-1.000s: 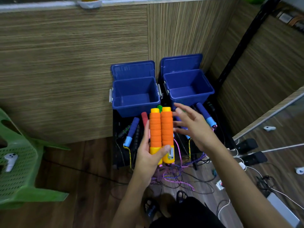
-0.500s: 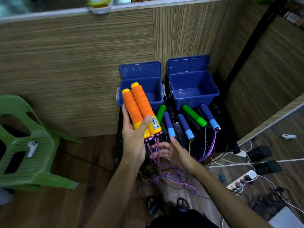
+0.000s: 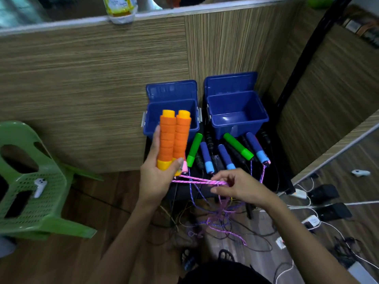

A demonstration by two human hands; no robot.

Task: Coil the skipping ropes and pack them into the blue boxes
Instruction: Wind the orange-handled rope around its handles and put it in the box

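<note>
— What does the left hand (image 3: 156, 181) have?

— It grips two orange foam handles (image 3: 173, 140) side by side, upright, thumb across their yellow lower ends. They stand in front of the left blue box (image 3: 171, 111).

— And the right hand (image 3: 239, 186)?

— Its fingers pinch the pink cord (image 3: 196, 180), which runs in two taut strands from the handles' bottoms across to it. The rest of the cord falls into a loose tangle of ropes (image 3: 221, 218) on the floor.

— The boxes?

— Both stand open against the wooden wall, lids up; the right blue box (image 3: 238, 111) is just beside the left one. Below them lie green and blue handles (image 3: 225, 152) on a dark surface.

— Any writing to read?

— A yellow-and-white packet (image 3: 120, 8) sits on the ledge above; its print is too blurred to read. A white controller (image 3: 40, 186) lies on the green plastic chair (image 3: 30, 181).
</note>
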